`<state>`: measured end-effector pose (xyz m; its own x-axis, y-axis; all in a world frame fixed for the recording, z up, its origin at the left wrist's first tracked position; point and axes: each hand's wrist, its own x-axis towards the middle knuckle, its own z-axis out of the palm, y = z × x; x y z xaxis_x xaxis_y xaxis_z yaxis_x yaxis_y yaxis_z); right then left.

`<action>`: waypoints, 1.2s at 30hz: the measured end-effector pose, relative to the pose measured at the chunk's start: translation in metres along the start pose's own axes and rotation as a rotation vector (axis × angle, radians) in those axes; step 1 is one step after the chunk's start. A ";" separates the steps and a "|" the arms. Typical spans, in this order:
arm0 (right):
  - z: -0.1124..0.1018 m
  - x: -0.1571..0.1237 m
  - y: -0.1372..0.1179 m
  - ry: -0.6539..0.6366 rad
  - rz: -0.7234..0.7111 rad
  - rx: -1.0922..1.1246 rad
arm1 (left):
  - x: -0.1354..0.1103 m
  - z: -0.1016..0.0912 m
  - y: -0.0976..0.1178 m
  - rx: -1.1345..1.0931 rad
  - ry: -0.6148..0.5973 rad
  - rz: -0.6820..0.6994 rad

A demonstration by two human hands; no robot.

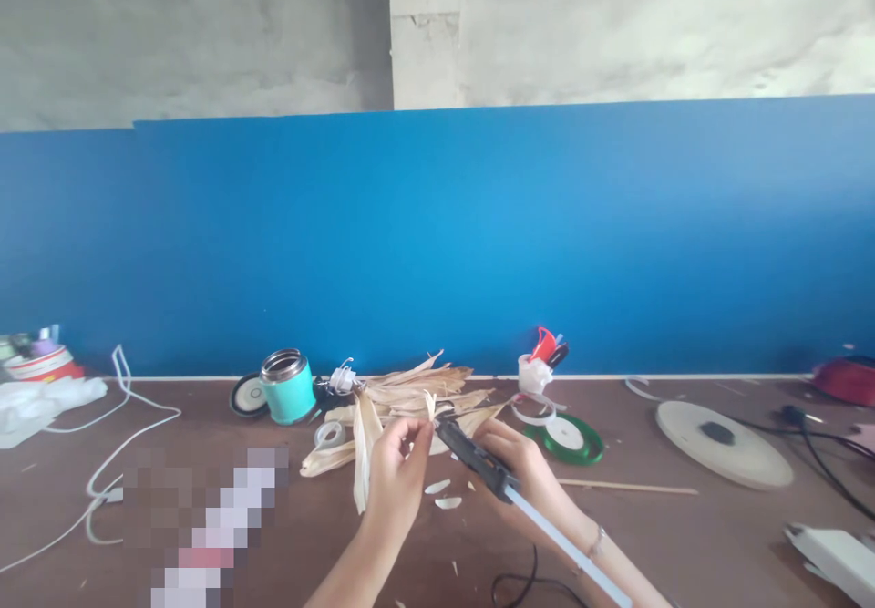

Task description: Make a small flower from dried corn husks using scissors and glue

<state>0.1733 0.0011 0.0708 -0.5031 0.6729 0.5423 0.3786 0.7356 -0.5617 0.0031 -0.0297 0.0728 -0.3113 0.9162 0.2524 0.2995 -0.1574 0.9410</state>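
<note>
Husk strip (360,473) is pinched in the left hand (398,476) at lower centre, and the glue gun (473,455), clenched in the right hand (523,469), is angled up-left, nozzle just beside that grip.

Brown bench (684,535), busy: teal jar (288,389) at the back, dried husks (416,387) heaped beside it, green ribbon spool (569,437), a thin wooden stick (629,487), white disc (723,442) right, white cord (116,444) looping left.

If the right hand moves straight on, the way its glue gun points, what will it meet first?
Probably the husk pinched by the left hand, just ahead of the right hand's glue gun; the husk pile lies beyond. Depth is unclear.
</note>
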 end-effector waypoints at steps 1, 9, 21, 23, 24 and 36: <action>0.000 0.000 0.000 0.000 -0.001 -0.004 | 0.000 0.000 0.000 0.008 0.006 0.011; -0.001 0.000 0.000 0.008 -0.003 -0.015 | -0.001 0.000 -0.004 0.052 0.009 0.039; -0.005 0.001 -0.005 -0.027 -0.020 0.019 | 0.003 0.000 -0.010 0.100 0.021 0.060; -0.007 0.001 -0.008 -0.021 -0.037 0.031 | 0.003 0.001 -0.012 0.125 0.011 0.059; -0.007 0.002 -0.009 -0.015 -0.045 0.036 | 0.003 0.001 -0.012 0.136 0.010 0.060; -0.012 0.001 -0.011 -0.014 -0.040 0.054 | 0.003 -0.001 -0.016 0.310 -0.018 0.318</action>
<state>0.1777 -0.0054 0.0850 -0.5275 0.6420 0.5564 0.3156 0.7562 -0.5732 -0.0038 -0.0252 0.0590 -0.1449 0.8469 0.5116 0.6351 -0.3168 0.7044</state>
